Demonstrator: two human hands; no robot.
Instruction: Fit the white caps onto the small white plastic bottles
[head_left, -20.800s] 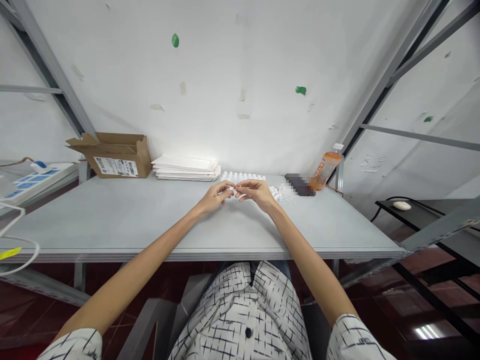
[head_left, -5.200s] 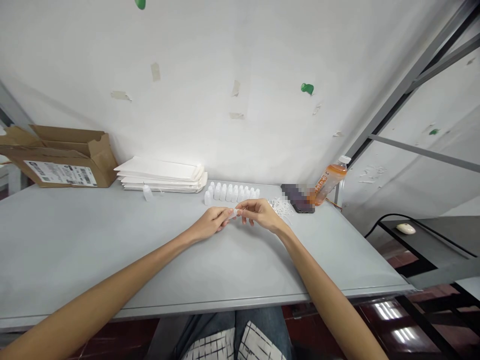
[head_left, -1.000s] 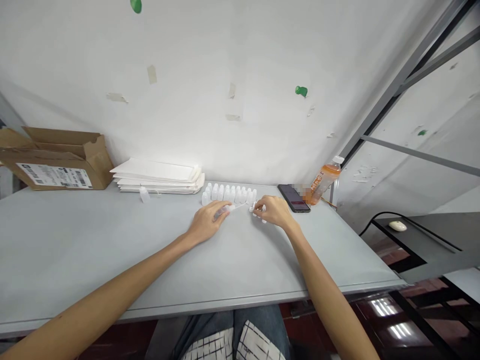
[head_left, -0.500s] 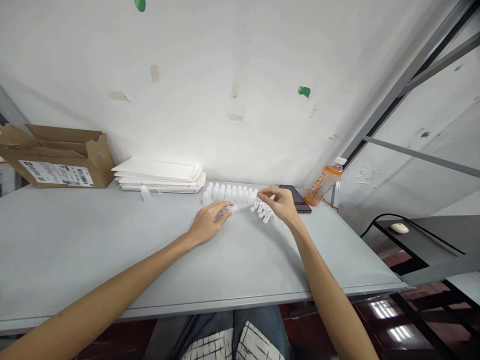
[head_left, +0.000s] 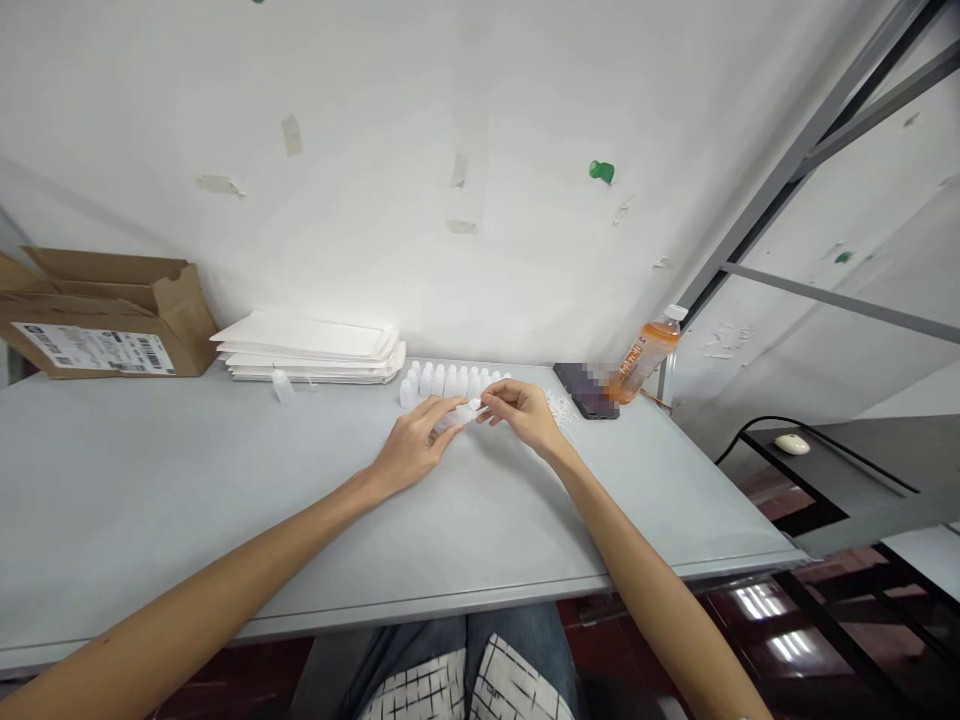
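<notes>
My left hand (head_left: pixel 414 440) is closed round a small translucent plastic dropper bottle (head_left: pixel 448 416), which lies tilted with its neck toward the right. At the neck end, my right hand (head_left: pixel 519 410) pinches with thumb and forefinger at a small white cap (head_left: pixel 475 404). Fingers partly hide the cap, and whether it touches the neck I cannot tell. Just behind both hands, several similar bottles (head_left: pixel 439 378) stand upright in rows. Loose small white pieces (head_left: pixel 561 408) lie to the right of my right hand, partly covered by it.
Left of the rows, a single bottle with a thin tip (head_left: pixel 282 386) stands before a stack of white envelopes (head_left: pixel 307 335). An open cardboard box (head_left: pixel 112 310) is at far left. A dark phone (head_left: pixel 589 392) and an orange drink bottle (head_left: pixel 646 358) are at right, against the wall.
My right hand has moved left, from beside the bottle rows to the neck of the bottle in my left hand. My left hand stays nearly in place. The view has shifted slightly.
</notes>
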